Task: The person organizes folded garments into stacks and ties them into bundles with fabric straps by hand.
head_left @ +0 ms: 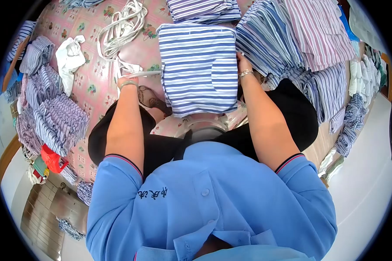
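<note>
A pink flowered cover point(101, 80) spread widest before me, with blue-striped garments point(265, 35) and pink-striped garments point(320, 32) piled along its right side, and more striped clothing point(61, 117) heaped on the left. The folded blue-and-white garment point(198, 69) lay between the person's hands, in front of the knees. Looped white ties point(124, 28) sat beyond the left hand point(128, 80), near a crumpled white cloth point(69, 58). The right hand point(244, 64) touched the garment's right edge, fingers partly bent; the left was at a pale strip point(148, 74). I couldn't tell how tightly either hand was closed.
</note>
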`<move>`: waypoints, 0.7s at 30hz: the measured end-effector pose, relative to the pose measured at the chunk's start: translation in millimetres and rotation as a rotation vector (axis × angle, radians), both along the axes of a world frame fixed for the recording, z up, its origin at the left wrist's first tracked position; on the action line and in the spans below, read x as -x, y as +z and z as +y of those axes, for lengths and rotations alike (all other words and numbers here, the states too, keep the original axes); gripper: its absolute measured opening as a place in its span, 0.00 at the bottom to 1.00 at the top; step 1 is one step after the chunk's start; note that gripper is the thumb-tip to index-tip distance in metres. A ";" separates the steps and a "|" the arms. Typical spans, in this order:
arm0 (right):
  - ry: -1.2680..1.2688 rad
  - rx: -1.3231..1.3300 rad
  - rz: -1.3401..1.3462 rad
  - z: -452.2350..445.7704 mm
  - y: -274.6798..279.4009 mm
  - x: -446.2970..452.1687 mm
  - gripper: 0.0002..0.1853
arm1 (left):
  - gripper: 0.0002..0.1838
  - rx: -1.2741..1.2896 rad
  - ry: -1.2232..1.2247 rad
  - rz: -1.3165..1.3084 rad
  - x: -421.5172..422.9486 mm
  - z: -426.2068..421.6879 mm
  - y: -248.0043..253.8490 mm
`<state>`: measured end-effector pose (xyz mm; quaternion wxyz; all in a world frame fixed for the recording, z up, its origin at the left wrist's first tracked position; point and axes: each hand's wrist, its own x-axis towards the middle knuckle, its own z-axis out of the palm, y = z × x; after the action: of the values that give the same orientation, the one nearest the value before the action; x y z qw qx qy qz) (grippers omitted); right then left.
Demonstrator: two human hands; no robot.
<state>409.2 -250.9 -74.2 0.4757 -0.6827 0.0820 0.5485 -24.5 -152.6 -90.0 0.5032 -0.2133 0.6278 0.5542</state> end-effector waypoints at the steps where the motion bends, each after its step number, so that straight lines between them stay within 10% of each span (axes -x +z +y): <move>1: 0.043 0.047 -0.025 -0.6 12.3 3.1 0.16 | 0.14 0.034 -0.001 0.014 -2.0 -0.2 17.0; 8: 0.282 -0.038 -0.385 -9.3 76.3 22.1 0.16 | 0.11 -0.075 -0.018 0.150 -20.1 -21.2 92.6; 10: 0.519 -0.183 -0.860 -6.8 75.5 18.2 0.18 | 0.13 -0.066 -0.165 0.173 -38.2 -36.1 120.2; 15: 0.592 -0.090 -0.892 14.1 80.0 27.1 0.23 | 0.11 -0.312 -1.038 0.287 -87.8 -105.2 163.2; 21: 0.709 -0.329 -0.839 16.5 110.5 57.4 0.21 | 0.14 -0.373 -1.216 0.319 -108.0 -211.8 192.4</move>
<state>351.8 -234.4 36.3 0.3543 -0.7449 -0.4342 0.3620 83.5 -364.4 102.4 0.6563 0.3553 0.5965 0.2954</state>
